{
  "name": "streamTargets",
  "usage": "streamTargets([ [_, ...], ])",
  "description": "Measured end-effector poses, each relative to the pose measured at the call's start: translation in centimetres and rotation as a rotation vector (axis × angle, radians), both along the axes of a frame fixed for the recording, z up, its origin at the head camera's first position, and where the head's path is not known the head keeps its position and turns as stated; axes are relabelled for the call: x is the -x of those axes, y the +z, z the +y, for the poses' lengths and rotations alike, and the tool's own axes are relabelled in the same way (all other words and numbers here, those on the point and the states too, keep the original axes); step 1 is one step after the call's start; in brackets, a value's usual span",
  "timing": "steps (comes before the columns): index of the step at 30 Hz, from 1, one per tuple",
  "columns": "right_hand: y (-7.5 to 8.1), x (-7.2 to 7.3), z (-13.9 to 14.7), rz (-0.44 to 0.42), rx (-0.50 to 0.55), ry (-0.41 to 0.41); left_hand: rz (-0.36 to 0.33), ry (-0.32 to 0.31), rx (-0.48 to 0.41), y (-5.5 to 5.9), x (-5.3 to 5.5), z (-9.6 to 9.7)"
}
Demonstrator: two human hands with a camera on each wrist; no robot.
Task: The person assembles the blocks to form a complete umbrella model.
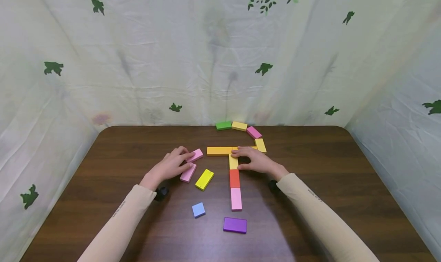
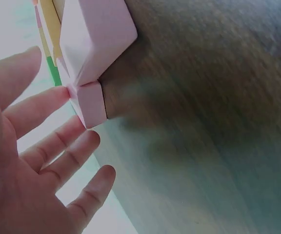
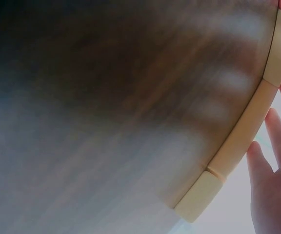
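My left hand (image 1: 171,164) rests among two pink blocks on the table. Its fingers reach the upper pink block (image 1: 196,155), and the thumb lies at the lower pink block (image 1: 188,173). In the left wrist view the fingers are spread and loosely extended, one fingertip against a pink block (image 2: 92,105). My right hand (image 1: 256,160) lies over the row's junction, with fingertips at the top of a pale yellow block (image 1: 233,162) and the thumb by its right edge. An orange bar (image 1: 219,151) runs crosswise above that block. The right fingers look fairly straight.
Below the yellow block follow a red block (image 1: 234,178) and a pink block (image 1: 236,199). Behind, a curve includes a green block (image 1: 224,126) and a magenta block (image 1: 254,132). Loose lie a bright yellow block (image 1: 204,179), a blue block (image 1: 198,210) and a purple block (image 1: 235,225).
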State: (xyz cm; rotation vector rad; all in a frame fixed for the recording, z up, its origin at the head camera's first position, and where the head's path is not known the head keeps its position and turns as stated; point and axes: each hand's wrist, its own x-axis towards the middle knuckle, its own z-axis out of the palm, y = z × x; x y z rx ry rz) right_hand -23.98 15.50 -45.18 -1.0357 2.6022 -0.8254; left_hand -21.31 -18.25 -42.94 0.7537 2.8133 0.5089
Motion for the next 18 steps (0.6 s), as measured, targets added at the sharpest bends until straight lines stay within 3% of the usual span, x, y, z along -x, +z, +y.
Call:
streamTargets([
  [5,-0.1,0.0,0.0,0.003,0.004,-0.001,0.015,0.018,0.001,-0.3,0.1,0.1],
  [10,-0.1,0.0,0.0,-0.004,-0.001,-0.009,0.051,-0.009,-0.020,-0.5,0.5,0.2],
  [18,0.0,-0.1,-0.1,-0.003,-0.006,-0.010,0.048,-0.039,0.010,-0.7,1.4,0.5],
])
